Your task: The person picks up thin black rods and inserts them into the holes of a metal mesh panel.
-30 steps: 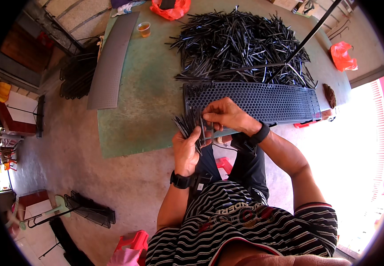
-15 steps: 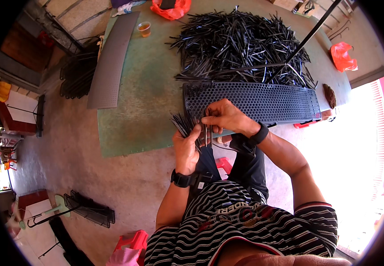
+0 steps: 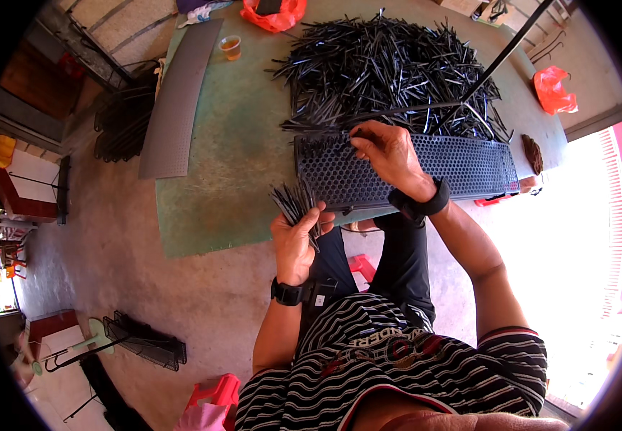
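My left hand is closed around a bundle of thin black strips, just off the near edge of the table. The strips fan out above the thumb. My right hand is over a black panel full of round holes, its thumb and fingers pinched together. Whatever it may hold is too small and dark to make out. Some short dark pieces stand in the holes at the panel's far left corner. Beyond the panel lies a large heap of loose black strips.
A black metal rod frame rises across the heap. On the green table are a long grey perforated sheet, a cup of amber liquid and a red plastic bag. A red stool stands behind me at left.
My right hand has moved away from the bundle, up and to the right, over the panel. The left hand has dropped slightly left and keeps the strips.
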Tool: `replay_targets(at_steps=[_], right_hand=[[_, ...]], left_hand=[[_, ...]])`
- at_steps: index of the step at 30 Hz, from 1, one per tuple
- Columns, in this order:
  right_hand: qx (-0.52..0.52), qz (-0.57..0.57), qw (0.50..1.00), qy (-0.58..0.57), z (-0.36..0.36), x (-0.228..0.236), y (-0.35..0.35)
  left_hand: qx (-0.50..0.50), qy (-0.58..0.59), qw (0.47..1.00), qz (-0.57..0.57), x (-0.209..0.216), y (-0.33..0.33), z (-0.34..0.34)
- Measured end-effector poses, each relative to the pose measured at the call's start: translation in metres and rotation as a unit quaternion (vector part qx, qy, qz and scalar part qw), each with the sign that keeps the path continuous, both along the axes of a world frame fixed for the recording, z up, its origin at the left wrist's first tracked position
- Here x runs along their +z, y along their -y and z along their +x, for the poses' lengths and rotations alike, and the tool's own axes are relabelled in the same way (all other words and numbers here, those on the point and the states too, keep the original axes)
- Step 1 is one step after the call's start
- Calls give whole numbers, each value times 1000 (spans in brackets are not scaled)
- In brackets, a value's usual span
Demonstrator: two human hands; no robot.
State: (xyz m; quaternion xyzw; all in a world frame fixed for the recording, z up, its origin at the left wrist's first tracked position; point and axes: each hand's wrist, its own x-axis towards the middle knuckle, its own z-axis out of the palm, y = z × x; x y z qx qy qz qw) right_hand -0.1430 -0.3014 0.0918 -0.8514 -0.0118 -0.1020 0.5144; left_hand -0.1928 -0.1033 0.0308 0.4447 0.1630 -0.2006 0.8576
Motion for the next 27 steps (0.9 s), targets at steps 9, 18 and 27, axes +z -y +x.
replay_targets(at_steps=[9,18,27], right_hand=[[70,-112,986,97,20,-20,13],[102,-171,975,95,33,-26,13],[128,-307,916,225,41,-37,5]], left_hand=[[10,9,1000,-4,-1,-4,0],[21,-2,1000,0,3,-4,1],[23,-9,1000,1,6,-4,1]])
